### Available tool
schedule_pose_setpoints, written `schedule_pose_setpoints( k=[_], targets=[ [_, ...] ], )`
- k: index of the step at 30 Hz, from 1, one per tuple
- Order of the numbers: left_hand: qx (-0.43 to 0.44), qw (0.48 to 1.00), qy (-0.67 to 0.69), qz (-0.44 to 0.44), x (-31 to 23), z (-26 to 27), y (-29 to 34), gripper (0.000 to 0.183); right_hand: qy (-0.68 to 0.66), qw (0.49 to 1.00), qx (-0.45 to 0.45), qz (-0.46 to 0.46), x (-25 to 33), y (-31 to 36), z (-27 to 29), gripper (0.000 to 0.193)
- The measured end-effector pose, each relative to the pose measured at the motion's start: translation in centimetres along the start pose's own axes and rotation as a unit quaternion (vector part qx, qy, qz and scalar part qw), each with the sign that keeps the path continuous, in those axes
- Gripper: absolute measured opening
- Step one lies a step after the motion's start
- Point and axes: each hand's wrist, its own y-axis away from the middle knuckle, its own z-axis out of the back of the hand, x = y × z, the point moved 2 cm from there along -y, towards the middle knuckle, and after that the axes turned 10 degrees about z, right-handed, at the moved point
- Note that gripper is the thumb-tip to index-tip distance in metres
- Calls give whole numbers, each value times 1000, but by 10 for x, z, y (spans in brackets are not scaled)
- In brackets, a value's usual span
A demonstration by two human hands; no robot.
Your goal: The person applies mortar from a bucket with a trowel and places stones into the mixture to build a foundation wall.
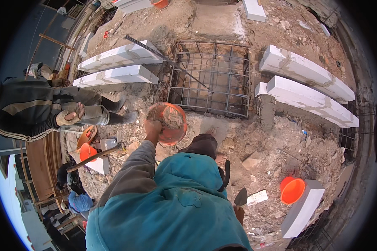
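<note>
My left hand (153, 126), at the end of a grey sleeve, is closed on the near left rim of an orange bucket (172, 136). The bucket is tilted, and grey mortar residue coats its inside. It is held just short of a steel rebar cage (209, 79) set in a pit. My right hand does not show; my teal jacket covers much of the lower middle. Beside the jacket's right edge a pointed trowel (241, 196) shows its blade, its lower end partly hidden.
Mortared white block rows flank the pit, left (117, 76) and right (310, 100). A co-worker (50, 108) with gloved hands stands at left, near another orange bucket (88, 152). An orange bucket (293, 190) sits by a white block (304, 209). Rubble covers the ground; a rebar rod (167, 62) slants over the cage.
</note>
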Motion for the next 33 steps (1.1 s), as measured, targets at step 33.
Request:
schedule_pose_setpoints(
  k=[33],
  targets=[
    [-32, 981, -63, -178, -89, 119, -86, 25, 137, 964, -227, 32, -54, 6, -125, 30]
  ],
)
